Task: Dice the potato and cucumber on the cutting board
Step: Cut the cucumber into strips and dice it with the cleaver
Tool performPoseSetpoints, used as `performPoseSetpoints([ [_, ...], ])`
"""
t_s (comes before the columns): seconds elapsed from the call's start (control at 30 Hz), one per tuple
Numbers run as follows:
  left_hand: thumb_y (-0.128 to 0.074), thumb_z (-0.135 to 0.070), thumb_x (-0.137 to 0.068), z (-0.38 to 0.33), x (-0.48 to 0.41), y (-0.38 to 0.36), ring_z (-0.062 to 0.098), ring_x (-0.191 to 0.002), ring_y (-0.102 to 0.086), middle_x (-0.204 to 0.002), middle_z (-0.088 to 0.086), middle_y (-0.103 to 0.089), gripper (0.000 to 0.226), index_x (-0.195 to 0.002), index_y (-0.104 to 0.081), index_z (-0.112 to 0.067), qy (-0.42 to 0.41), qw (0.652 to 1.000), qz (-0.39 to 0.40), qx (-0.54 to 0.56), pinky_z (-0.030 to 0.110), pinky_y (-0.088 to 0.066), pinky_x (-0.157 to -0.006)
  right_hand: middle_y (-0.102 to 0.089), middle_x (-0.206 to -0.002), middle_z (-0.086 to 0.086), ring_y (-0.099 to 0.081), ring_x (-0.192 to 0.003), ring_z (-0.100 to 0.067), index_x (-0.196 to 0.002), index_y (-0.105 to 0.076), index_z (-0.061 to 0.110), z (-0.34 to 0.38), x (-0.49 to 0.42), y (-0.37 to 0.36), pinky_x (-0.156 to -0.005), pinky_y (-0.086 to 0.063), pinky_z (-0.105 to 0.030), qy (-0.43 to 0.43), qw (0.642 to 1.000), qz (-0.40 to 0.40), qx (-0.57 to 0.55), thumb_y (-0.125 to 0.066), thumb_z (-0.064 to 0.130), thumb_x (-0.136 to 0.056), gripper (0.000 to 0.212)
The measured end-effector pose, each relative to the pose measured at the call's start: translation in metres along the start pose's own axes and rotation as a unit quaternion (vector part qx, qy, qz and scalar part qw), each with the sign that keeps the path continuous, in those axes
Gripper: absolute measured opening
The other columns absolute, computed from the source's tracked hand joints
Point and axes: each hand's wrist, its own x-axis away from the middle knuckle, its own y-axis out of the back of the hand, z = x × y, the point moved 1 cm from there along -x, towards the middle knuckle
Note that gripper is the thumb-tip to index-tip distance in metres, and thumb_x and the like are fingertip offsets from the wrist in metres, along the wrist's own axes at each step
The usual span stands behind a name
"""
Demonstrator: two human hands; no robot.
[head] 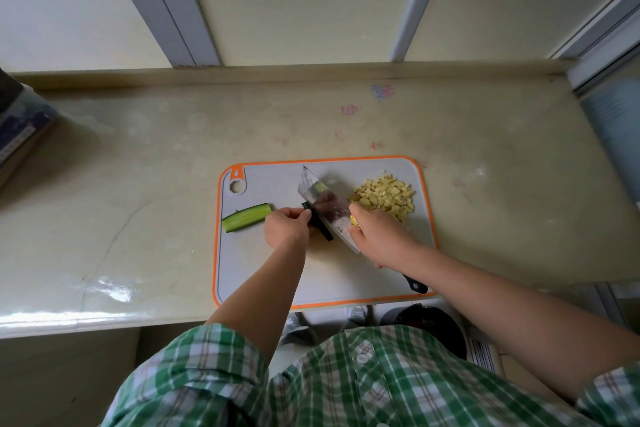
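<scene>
A grey cutting board (277, 274) with an orange rim lies on the counter. Diced potato (384, 198) is piled at its far right corner. A cucumber half (246, 217) lies cut side up at the board's left. My left hand (285, 227) holds a dark cucumber piece (320, 225) with curled fingers against the cleaver (323, 206). My right hand (379, 236) grips the cleaver's handle, whose black end shows below my wrist. The blade stands tilted on the cucumber piece.
The beige counter (156, 184) runs left and right of the board, with a raised ledge at the back. A dark box (20, 128) sits at the far left. The board's near edge reaches the counter's front edge.
</scene>
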Motion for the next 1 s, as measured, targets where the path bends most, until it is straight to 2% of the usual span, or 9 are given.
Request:
performPoseSetpoints([
  [0.2, -0.075, -0.018, -0.082, -0.001, 0.0, 0.0, 0.019, -0.069, -0.071, -0.075, 0.003, -0.073, 0.013, -0.071, -0.069, -0.02, -0.005, 1.0, 0.001, -0.001, 0.037, -0.059, -0.08, -0.046, -0.065, -0.001, -0.042, -0.041, -0.01, -0.089, -0.032, 0.015, 0.001, 0.006, 0.002, -0.037, -0.026, -0.024, 0.007, 1.0, 0.012, 0.027, -0.037, 0.015, -0.098, 0.011],
  [0.33, -0.076, -0.018, -0.081, -0.001, -0.001, -0.001, 0.019, -0.07, -0.071, -0.073, 0.001, -0.072, 0.017, -0.067, -0.067, -0.022, -0.004, 1.0, -0.003, -0.004, 0.037, -0.059, -0.08, -0.049, -0.07, -0.004, -0.047, -0.039, -0.013, -0.089, -0.033, 0.015, 0.002, 0.007, -0.003, -0.032, -0.031, -0.023, 0.002, 1.0, 0.021, 0.007, -0.036, 0.016, -0.099, 0.011],
  [0.43, -0.075, -0.017, -0.082, -0.001, -0.001, -0.001, 0.017, -0.069, -0.07, -0.073, 0.001, -0.071, 0.015, -0.069, -0.068, -0.02, -0.005, 1.0, -0.003, -0.004, 0.035, -0.059, -0.079, -0.047, -0.068, -0.004, -0.047, -0.044, -0.016, -0.091, -0.034, 0.013, 0.003, 0.005, -0.013, -0.036, -0.038, -0.031, -0.002, 1.0, 0.019, -0.009, -0.036, 0.015, -0.099, 0.009],
  [0.53, -0.074, -0.016, -0.083, -0.002, -0.001, 0.0, 0.014, -0.064, -0.068, -0.074, 0.001, -0.071, 0.009, -0.075, -0.071, -0.017, -0.016, 1.0, -0.005, -0.011, 0.031, -0.058, -0.078, -0.041, -0.064, 0.001, -0.042, -0.053, -0.017, -0.1, -0.039, 0.01, 0.002, 0.001, -0.025, -0.042, -0.026, -0.031, -0.01, 1.0, -0.002, -0.011, -0.037, 0.015, -0.099, 0.006],
  [0.63, -0.073, -0.014, -0.084, -0.002, 0.0, 0.001, 0.007, -0.055, -0.063, -0.073, 0.003, -0.069, 0.006, -0.079, -0.071, -0.013, -0.016, 1.0, 0.005, -0.004, 0.026, -0.057, -0.073, -0.05, -0.07, -0.004, -0.05, -0.06, -0.024, -0.11, -0.04, 0.009, 0.002, -0.004, -0.042, -0.046, -0.031, -0.031, -0.02, 0.999, -0.024, -0.032, -0.039, 0.019, -0.1, 0.014],
  [0.73, -0.073, -0.012, -0.084, -0.003, -0.001, 0.001, 0.011, -0.058, -0.067, -0.076, 0.005, -0.071, 0.006, -0.078, -0.07, -0.014, -0.011, 1.0, 0.014, -0.002, 0.026, -0.057, -0.07, -0.061, -0.078, -0.01, -0.05, -0.059, -0.022, -0.117, -0.039, 0.008, 0.001, -0.004, -0.056, -0.043, -0.028, -0.03, -0.024, 0.999, -0.043, -0.016, -0.039, 0.02, -0.101, 0.02],
  [0.87, -0.074, -0.015, -0.083, -0.003, -0.004, 0.002, 0.018, -0.065, -0.071, -0.079, 0.005, -0.074, 0.007, -0.077, -0.07, -0.017, -0.017, 0.999, 0.018, -0.022, 0.032, -0.059, -0.076, -0.063, -0.078, -0.012, -0.06, -0.065, -0.031, -0.114, -0.04, 0.009, 0.0, -0.004, -0.056, -0.043, -0.024, -0.031, -0.02, 0.997, -0.068, -0.004, -0.038, 0.024, -0.101, 0.02],
  [1.0, -0.074, -0.019, -0.083, -0.004, -0.006, 0.003, 0.018, -0.065, -0.07, -0.08, 0.004, -0.073, 0.007, -0.079, -0.068, -0.018, -0.025, 0.998, 0.034, -0.044, 0.031, -0.058, -0.076, -0.054, -0.07, -0.01, -0.057, -0.064, -0.033, -0.103, -0.041, 0.009, 0.002, -0.01, -0.042, -0.045, -0.024, -0.034, 0.011, 0.994, -0.094, -0.045, -0.041, 0.021, -0.1, 0.012],
])
